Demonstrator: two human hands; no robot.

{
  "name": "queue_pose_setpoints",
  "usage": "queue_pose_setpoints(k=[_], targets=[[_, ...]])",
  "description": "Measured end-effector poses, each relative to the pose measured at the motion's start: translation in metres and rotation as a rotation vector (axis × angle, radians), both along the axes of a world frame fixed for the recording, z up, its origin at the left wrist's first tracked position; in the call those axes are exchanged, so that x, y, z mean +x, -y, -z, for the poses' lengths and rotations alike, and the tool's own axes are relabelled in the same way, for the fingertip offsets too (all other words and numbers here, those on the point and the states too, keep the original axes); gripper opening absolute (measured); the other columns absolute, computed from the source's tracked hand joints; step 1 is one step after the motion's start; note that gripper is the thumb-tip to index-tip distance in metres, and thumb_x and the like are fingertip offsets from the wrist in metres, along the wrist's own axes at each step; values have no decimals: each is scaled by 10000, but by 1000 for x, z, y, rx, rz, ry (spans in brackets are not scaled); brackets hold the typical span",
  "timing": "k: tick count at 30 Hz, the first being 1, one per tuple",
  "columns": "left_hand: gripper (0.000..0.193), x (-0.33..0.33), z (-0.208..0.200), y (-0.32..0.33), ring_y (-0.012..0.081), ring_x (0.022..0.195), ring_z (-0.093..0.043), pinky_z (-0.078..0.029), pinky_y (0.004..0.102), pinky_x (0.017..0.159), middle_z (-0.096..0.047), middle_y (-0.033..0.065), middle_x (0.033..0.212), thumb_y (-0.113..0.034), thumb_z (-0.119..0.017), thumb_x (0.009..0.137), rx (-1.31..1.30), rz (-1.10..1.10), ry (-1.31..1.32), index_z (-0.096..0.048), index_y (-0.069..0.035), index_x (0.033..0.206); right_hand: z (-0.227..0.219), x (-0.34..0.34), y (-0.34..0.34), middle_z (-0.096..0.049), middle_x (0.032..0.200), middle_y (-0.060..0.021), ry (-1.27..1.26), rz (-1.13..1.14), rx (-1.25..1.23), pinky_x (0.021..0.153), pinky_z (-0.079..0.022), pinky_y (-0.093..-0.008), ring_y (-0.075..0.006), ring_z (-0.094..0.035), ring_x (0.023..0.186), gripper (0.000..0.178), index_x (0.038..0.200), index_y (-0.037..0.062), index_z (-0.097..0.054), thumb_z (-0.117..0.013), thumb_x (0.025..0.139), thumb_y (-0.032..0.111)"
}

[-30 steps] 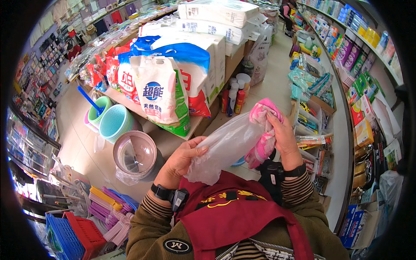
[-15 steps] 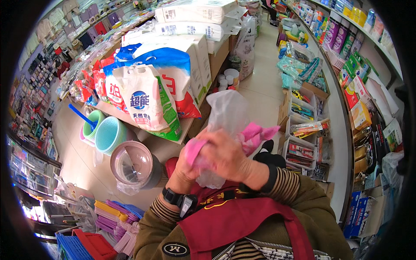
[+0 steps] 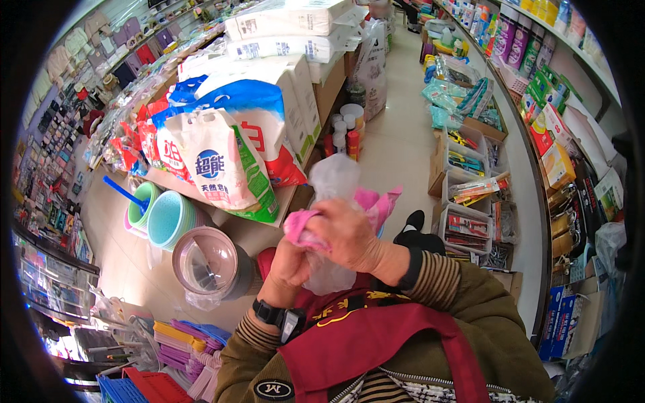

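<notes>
Clear plastic bag (image 3: 334, 201) w/ pink cloth (image 3: 368, 203) inside is being held at chest height, over the red apron (image 3: 376, 342). Right hand (image 3: 349, 235) is crossing over, fingers clamped on bag neck and cloth; left hand (image 3: 290, 260) is pinching the bag from below. Looks like the stuffing/closing step; next move prob. needs a tighter twist at the neck. Vs 1 s ago: hands were apart w/ bag stretched, now they're bunching together. Detergent sacks (image 3: 222, 158) are sitting beyond.

Your right hand (image 3: 349, 238) and left hand (image 3: 292, 262) close together on a pink cloth item (image 3: 368, 201) inside a clear thin plastic bag (image 3: 332, 181), just right of the round translucent pink lidded bucket (image 3: 208, 262).
</notes>
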State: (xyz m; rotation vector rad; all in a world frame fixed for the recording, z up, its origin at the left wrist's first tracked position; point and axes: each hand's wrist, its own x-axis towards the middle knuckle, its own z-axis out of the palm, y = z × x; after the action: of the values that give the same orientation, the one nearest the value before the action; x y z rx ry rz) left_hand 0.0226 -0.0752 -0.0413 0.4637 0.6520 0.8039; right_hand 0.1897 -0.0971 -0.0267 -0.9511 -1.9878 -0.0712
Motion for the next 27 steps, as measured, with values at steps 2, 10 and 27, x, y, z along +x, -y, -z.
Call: queue_pose_setpoints(k=[2, 10, 27], targets=[[885, -3, -1, 2, 322, 1418, -421, -340, 476, 1185, -434, 197, 1516, 134, -452, 682, 202, 133, 113, -294, 13, 1545, 13, 11, -14, -617, 1053, -179, -96, 193, 17, 836, -506, -476, -380, -605, 977, 294, 1110, 89, -628, -700, 866, 238], [916, -18, 10, -6, 392, 1407, -418, -376, 619, 1119, -400, 157, 1551, 146, -372, 705, 251, 52, 219, -251, -82, 1583, 27, 131, -52, -680, 1123, -99, -1506, 130, -642, 818, -556, -367, -217, -672, 979, 350, 1243, 88, -615, -592, 1015, 352], [861, -33, 25, -20, 400, 1344, -489, -403, 525, 1138, -460, 256, 1464, 124, -388, 665, 173, -31, 53, -320, 39, 1520, 23, 168, 7, -629, 1288, -94, -1815, -558, -808, 1059, -468, -440, -268, -609, 1172, 477, 1320, 71, -549, -635, 965, 378]])
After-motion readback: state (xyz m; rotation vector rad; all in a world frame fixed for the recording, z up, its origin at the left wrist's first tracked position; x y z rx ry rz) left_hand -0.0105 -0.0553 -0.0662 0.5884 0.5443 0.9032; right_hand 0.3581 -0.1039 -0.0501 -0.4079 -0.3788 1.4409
